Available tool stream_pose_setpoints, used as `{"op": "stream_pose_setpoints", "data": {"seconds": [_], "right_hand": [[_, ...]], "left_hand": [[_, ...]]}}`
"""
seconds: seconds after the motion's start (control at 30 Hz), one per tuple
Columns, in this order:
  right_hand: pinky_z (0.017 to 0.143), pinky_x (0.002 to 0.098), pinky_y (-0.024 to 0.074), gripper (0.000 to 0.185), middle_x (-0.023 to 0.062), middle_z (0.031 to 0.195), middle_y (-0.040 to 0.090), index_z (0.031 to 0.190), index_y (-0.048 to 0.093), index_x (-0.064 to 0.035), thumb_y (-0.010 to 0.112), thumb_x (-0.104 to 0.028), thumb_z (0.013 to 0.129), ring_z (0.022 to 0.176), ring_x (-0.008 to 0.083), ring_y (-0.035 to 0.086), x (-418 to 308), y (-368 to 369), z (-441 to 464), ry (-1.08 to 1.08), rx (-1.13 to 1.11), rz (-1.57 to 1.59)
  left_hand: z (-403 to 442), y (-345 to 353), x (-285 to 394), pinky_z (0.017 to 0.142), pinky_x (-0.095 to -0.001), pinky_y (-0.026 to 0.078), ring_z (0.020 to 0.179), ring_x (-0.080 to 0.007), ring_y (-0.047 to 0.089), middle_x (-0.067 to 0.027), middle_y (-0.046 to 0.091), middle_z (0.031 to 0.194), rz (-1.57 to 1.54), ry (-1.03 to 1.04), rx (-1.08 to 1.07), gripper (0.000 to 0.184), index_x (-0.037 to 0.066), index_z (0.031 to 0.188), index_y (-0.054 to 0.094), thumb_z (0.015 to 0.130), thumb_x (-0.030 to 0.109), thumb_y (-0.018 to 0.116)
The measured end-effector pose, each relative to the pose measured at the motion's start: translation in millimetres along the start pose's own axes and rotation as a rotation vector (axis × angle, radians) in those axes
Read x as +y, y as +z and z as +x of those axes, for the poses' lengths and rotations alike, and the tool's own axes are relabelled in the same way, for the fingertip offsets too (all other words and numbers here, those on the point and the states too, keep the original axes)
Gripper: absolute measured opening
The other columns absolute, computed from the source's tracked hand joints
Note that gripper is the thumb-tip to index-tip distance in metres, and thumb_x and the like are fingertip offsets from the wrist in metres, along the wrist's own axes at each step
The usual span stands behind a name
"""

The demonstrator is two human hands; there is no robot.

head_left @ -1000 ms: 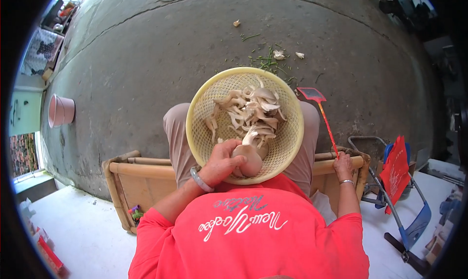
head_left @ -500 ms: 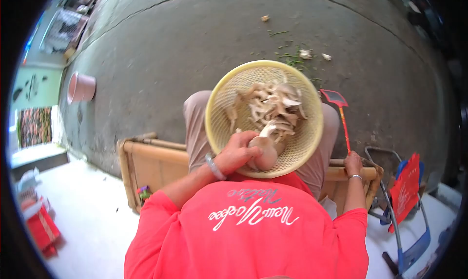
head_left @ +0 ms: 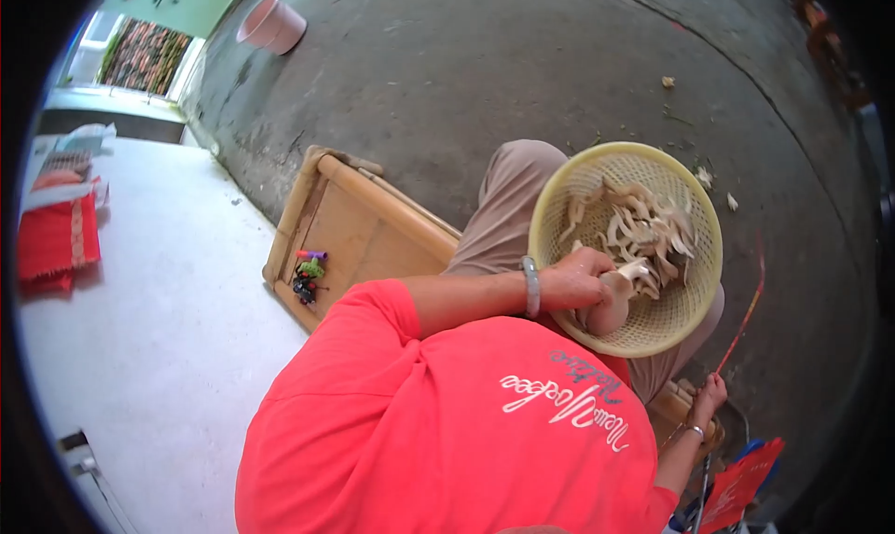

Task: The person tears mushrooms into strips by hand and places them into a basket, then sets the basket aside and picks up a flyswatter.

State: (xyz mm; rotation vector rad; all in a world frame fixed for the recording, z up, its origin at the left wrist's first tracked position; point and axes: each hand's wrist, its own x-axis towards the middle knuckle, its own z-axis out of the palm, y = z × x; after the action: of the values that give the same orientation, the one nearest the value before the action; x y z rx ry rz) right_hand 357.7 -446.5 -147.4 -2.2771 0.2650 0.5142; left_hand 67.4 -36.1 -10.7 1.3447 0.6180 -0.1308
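Observation:
A round yellow mesh basket (head_left: 550,212) rests on the lap, with torn mushroom strips (head_left: 648,231) inside it. Over its near left part, my left hand (head_left: 576,280) is closed on a large mushroom (head_left: 611,305) with a broad, pale cap. A bracelet circles that wrist. Lower on the right, my right hand (head_left: 710,396) grips the thin handle of a fly swatter (head_left: 743,329), which points up and away over the floor. The swatter's head is blurred.
A bamboo bench (head_left: 359,226) extends to the left, with small colourful toys (head_left: 308,277) on it. A pink bucket (head_left: 272,25) stands at the upper left. Red bags (head_left: 61,240) lie far left; another red item (head_left: 741,485) is lower right. Scraps (head_left: 704,177) dot the floor.
The view has turned left, so basket and legs appear farther right and tilted. My left hand still holds the mushroom. The swatter's head has gone from clear to blurred.

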Motion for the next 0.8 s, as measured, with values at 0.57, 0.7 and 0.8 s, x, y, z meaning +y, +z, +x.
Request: {"op": "stream_pose_setpoints", "data": {"seconds": [0.57,0.7,0.8], "right_hand": [[0.034,0.0215,0.0276,0.007,-0.0035,0.058,0.042,0.089,0.054,-0.0117,0.057,-0.018,0.089,0.041,0.0073,0.039,-21.7,10.3,-23.0,0.127,-0.114,0.142],[0.033,0.0217,0.0318,0.011,-0.0031,0.058,0.041,0.084,0.052,-0.0125,0.059,-0.020,0.089,0.042,0.0082,0.042,-11.9,8.6,-27.0,0.144,-0.157,0.123],[0.032,0.0220,0.0315,0.015,-0.0029,0.058,0.042,0.079,0.051,-0.0128,0.060,-0.020,0.088,0.042,0.0092,0.043,-5.6,10.5,-34.6,0.148,-0.141,0.086]], "left_hand": [[0.5,-1.4,-4.8,0.073,-0.0288,0.048,0.082,-0.0164,0.060,-0.0123,0.065,0.088,-0.077,0.071,-0.006,0.040,-0.005,0.104,0.063,0.068,0.012,0.063],[-0.9,-3.2,-1.1,0.073,-0.0289,0.048,0.082,-0.0163,0.061,-0.0120,0.066,0.087,-0.106,0.074,-0.012,0.039,-0.004,0.103,0.063,0.067,0.012,0.063],[-7.1,-5.5,3.7,0.071,-0.0290,0.049,0.081,-0.0159,0.061,-0.0115,0.066,0.085,-0.151,0.055,-0.009,0.037,-0.004,0.101,0.064,0.067,0.012,0.063]]}}
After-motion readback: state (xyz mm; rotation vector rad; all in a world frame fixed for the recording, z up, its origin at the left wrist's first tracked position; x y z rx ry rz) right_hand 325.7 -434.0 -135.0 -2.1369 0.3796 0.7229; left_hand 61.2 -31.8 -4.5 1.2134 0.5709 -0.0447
